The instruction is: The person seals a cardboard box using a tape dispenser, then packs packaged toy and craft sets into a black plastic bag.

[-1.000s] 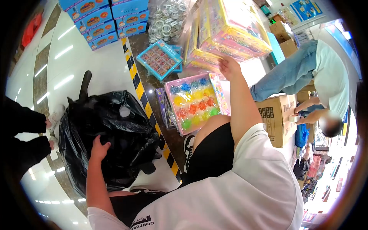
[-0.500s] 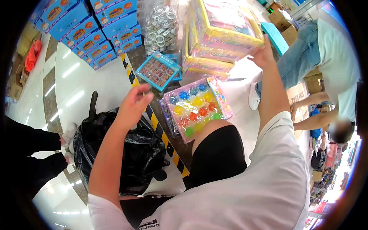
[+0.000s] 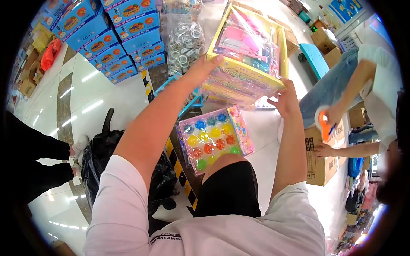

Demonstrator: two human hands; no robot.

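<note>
Weight looks moderate in the yellow box (image 3: 245, 73), tilted at the far middle above similar yellow boxes (image 3: 228, 94). The left hand (image 3: 203, 70) meets its near left corner; how firmly those part-hidden fingers clamp, I can't tell. The right hand (image 3: 286, 100) is at the near right corner, visible fingers spread apart. Its walls seem stiff but the clear wrap (image 3: 240, 21) slippery, so palms under both lower edges should hold best.

Left fingers (image 3: 217, 59) moved from black bag (image 3: 100, 162) to yellow box (image 3: 244, 73), orange tape dispenser (image 3: 326, 129) now in co-worker's hand (image 3: 335, 114)
</note>
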